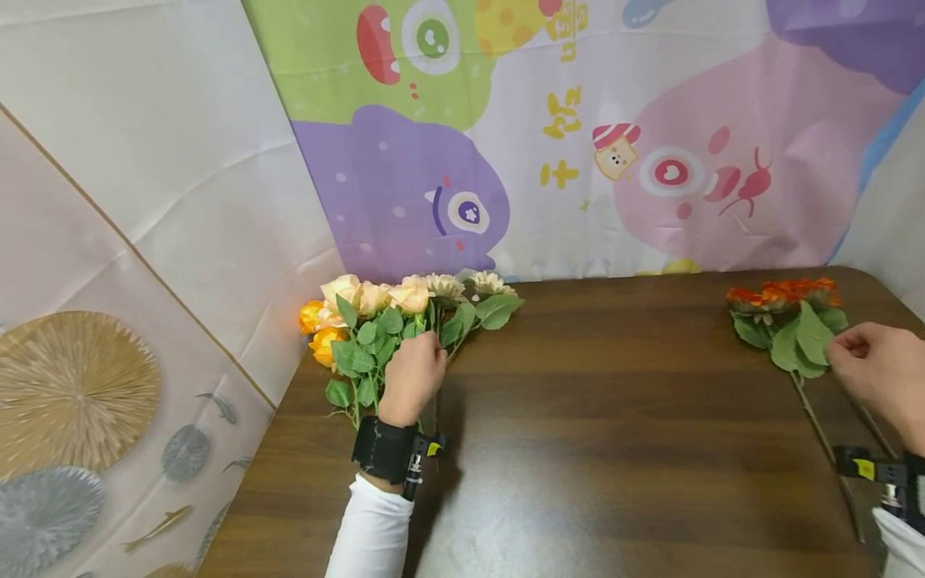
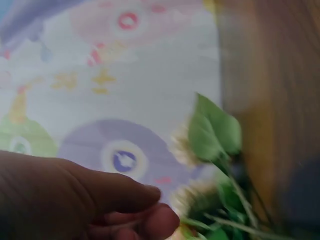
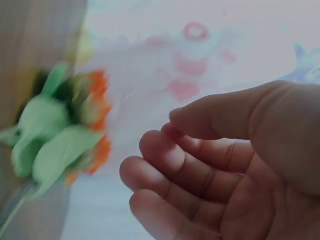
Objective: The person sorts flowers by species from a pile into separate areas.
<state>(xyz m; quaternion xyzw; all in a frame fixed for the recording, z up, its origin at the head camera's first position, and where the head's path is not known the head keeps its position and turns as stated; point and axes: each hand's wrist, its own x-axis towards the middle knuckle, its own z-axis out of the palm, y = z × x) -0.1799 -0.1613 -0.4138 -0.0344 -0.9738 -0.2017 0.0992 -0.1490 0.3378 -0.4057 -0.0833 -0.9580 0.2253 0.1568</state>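
Observation:
On the left of the table, a bunch of peach roses (image 1: 410,294), orange roses (image 1: 327,347) and cream many-petalled flowers (image 1: 490,284) lies with its green leaves. My left hand (image 1: 415,371) is over its stems, fingers bent. In the left wrist view the thumb of this hand (image 2: 110,197) lies close to the fingertips, with nothing showing between them. Two long-stemmed orange-red flowers (image 1: 784,295) lie at the right. Beside their leaves (image 1: 802,341) is my right hand (image 1: 882,373). Its loosely curled fingers (image 3: 155,165) hold nothing in the right wrist view.
The brown wooden table (image 1: 578,457) extends between the two groups of flowers. A printed cartoon cloth (image 1: 564,225) hangs along its back edge. Patterned pale cloth (image 1: 181,265) closes off the left side. Both wrists wear black straps (image 1: 386,449) with small devices.

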